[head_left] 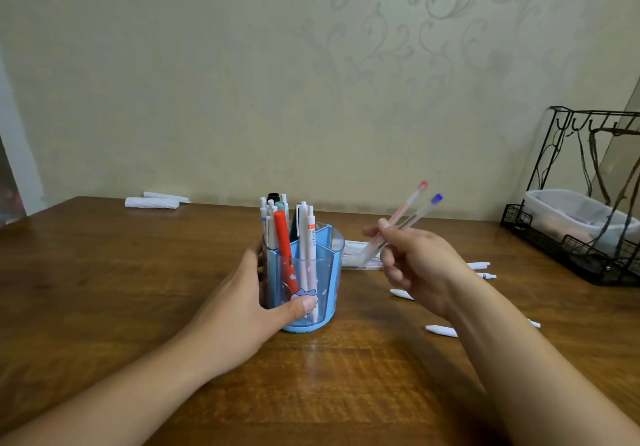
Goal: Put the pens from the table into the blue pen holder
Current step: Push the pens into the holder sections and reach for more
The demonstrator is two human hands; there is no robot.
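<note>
The blue pen holder (323, 272) stands upright at the middle of the wooden table (104, 272), with several pens in it, among them an orange-red one (284, 248). My left hand (242, 307) grips the holder from its left side, thumb across the front. To the right of the holder, my right hand (415, 265) is raised above the table and pinches two clear pens, one with a red cap (412, 200) and one with a blue cap (424, 211), tilted up to the right. Several white pens (441, 330) lie on the table under and beyond my right forearm.
White paper sheets (353, 255) lie just behind the holder on the right. A black wire rack (571, 238) holding a clear plastic container (568, 210) stands at the far right. Rolled white objects (152, 201) lie at the back left by the wall.
</note>
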